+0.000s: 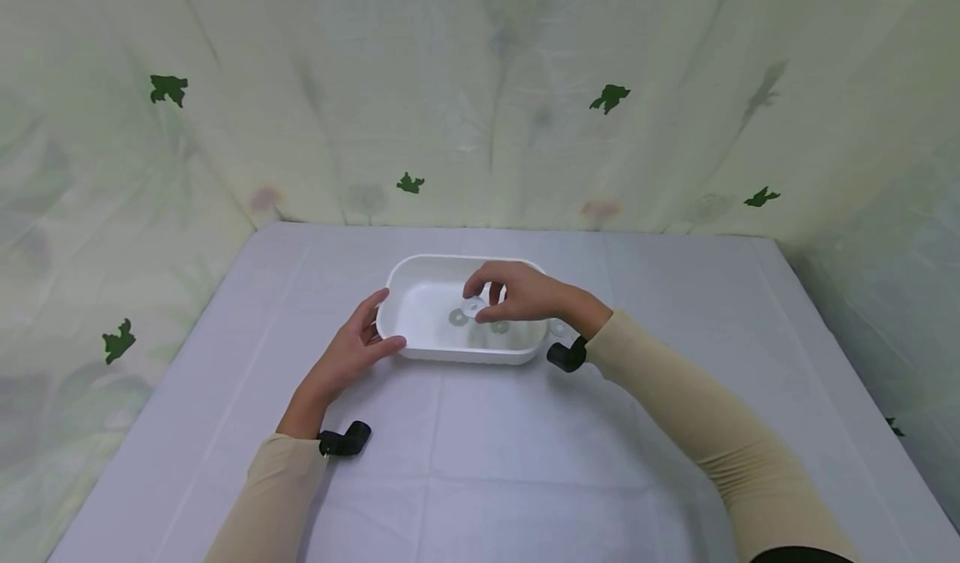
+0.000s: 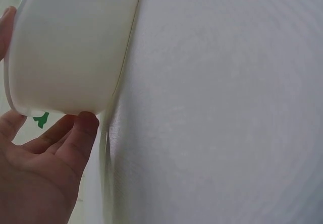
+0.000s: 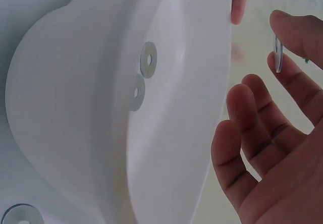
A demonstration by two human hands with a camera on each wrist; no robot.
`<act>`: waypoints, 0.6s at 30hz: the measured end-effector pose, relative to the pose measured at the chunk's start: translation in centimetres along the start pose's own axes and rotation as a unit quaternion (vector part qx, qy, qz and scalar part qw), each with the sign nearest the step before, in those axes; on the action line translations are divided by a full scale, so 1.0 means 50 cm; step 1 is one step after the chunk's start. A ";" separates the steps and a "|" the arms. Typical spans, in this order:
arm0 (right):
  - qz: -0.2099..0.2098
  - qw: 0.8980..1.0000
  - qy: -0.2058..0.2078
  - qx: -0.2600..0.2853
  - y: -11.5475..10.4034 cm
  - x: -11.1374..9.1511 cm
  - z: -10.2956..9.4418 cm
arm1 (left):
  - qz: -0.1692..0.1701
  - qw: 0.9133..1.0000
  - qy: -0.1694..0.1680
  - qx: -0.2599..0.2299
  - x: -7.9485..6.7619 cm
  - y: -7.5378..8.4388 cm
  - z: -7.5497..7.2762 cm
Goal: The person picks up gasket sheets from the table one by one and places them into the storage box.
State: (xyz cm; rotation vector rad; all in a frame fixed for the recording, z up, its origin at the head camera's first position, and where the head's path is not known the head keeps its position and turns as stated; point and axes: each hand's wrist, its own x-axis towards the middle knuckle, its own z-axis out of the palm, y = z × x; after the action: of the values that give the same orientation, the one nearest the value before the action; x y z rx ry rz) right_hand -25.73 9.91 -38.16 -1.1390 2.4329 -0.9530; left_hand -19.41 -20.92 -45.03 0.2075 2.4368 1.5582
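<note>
- Both hands are occupied: the left hand (image 1: 347,364), at the near-left corner, grips the end of a white rectangular tray (image 1: 420,313).
- That tray sits on the tabletop (image 1: 480,438), its long axis running left to right.
- Right hand (image 1: 525,290) pinches 1 flat washer (image 1: 468,306) in the air above the tray's middle.
- Beneath it, 2 loose washers (image 3: 147,70) lie inside; 1 outside washer (image 3: 22,212) rests just beside the tray's right end, nearer the right hand.

The left hand (image 1: 352,354) blocks the white tub (image 1: 420,296) on the left, the right hand (image 1: 527,291) above; the worktop (image 1: 480,438) in front has room.
</note>
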 end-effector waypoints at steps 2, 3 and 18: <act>0.002 1.000 0.000 0.002 -0.001 -0.001 0.000 | 0.003 1.000 -0.001 -0.005 0.001 -0.001 0.000; 0.003 1.000 0.000 0.004 -0.001 -0.001 0.001 | 0.004 1.000 -0.001 -0.007 0.001 -0.001 0.000; 0.035 0.997 0.062 -0.030 0.019 -0.062 -0.014 | 0.002 1.000 -0.002 0.005 0.001 -0.001 -0.001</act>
State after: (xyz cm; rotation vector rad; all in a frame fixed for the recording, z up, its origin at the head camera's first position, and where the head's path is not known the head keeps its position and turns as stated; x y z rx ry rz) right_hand -24.64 13.02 -38.31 -1.0356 2.5970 -0.9619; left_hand -19.46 -20.97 -45.06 0.2169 2.4438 1.5462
